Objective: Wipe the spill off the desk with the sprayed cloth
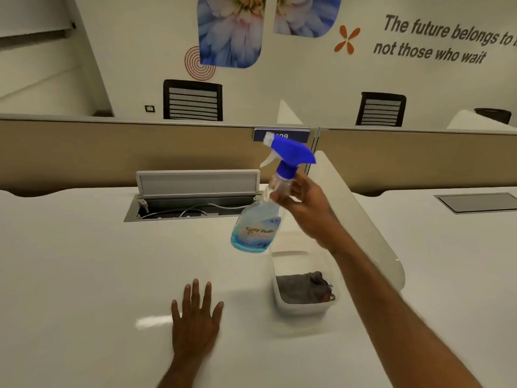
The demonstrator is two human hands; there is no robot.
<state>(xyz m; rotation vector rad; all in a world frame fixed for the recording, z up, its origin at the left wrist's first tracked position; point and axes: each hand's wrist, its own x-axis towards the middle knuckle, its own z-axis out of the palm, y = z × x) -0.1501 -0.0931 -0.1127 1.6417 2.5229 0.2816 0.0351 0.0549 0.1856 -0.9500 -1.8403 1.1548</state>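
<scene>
Setting: white office table (84,261) with a beige partition behind it and an open cable tray at 11 o'clock.
Right hand: right hand (302,208) is raised above the table, its fingers wrapped around the neck of the spray bottle (257,228), which hangs tilted with its blue trigger head toward 12 o'clock; no finger is on the trigger.
Left hand: left hand (195,317) lies flat on the table at 6 o'clock, fingers spread, holding nothing.
Cloth: grey cloth (303,287) sits bunched in the clear plastic tub (279,264) at 3 o'clock, just below the bottle.
Spill: I cannot make one out; only a glare patch beside the left hand.
Step in hand: likely bringing the bottle to wet the cloth.
Doing it well: shift a finger onto the trigger, aim the nozzle down into the tub, give short squirts, and lift the cloth with the free hand so it dampens evenly.
</scene>
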